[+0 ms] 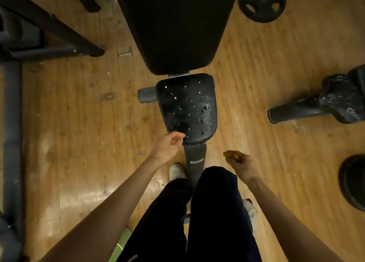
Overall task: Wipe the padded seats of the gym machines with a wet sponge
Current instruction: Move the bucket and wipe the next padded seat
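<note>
A black padded seat (187, 107) beaded with water droplets stood below the bench's long back pad (177, 24) on a wooden floor (79, 113). The left hand (167, 147), fingers loosely curled, hovered at the seat's near edge. The right hand (242, 166) gripped a yellow sponge (232, 156) beside the seat post (195, 155).

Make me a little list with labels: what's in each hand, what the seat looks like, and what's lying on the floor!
left hand: left hand, holds nothing, fingers loosely curled, at the near edge of the seat
right hand: right hand, grips a yellow sponge, off to the seat's right, not touching it
seat: small black padded seat, dotted with water drops
backrest: larger black pad beyond the seat
floor: wooden floor, with a weight plate at top right
</note>
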The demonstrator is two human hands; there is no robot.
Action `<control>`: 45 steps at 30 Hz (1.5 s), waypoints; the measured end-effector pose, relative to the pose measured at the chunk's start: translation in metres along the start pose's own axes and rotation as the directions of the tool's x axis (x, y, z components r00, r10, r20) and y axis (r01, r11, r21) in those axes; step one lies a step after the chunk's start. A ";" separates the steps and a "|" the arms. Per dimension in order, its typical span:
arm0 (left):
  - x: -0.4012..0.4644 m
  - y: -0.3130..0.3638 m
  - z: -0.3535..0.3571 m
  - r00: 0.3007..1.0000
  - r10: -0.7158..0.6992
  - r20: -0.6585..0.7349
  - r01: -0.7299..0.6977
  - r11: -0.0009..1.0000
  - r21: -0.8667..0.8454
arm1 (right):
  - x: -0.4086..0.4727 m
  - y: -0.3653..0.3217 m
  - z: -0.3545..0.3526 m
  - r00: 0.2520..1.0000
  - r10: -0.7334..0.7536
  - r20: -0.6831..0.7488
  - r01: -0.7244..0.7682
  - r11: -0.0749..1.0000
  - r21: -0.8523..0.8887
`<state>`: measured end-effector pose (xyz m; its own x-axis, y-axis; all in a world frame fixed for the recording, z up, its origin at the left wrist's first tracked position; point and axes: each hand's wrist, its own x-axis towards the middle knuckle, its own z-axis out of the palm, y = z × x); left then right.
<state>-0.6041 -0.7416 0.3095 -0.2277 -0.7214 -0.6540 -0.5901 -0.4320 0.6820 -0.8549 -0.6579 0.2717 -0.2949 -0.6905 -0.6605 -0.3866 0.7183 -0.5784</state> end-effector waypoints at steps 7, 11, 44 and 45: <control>0.049 0.005 0.015 0.999 -0.014 -0.049 0.013 1.000 -0.028 | 0.059 -0.053 0.001 0.986 -0.167 -0.003 0.167 0.986 0.000; 0.077 0.005 0.027 0.991 -0.036 -0.133 0.027 0.997 -0.067 | 0.102 -0.075 0.000 0.969 -0.248 0.019 0.248 0.969 -0.008; 0.274 -0.089 0.038 0.791 0.465 -0.396 -0.221 0.822 0.524 | 0.329 -0.064 0.088 0.654 -0.749 -0.108 0.666 0.637 -0.387; 0.274 -0.091 0.039 0.793 0.466 -0.394 -0.224 0.823 0.522 | 0.321 -0.055 0.088 0.659 -0.747 -0.093 0.663 0.634 -0.397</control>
<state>-0.6430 -0.8793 0.0555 -0.1504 -0.9860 -0.0718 -0.8389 0.0889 0.5371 -0.8515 -0.9114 0.0491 0.0135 -0.9991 0.0413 -0.7878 -0.0361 -0.6148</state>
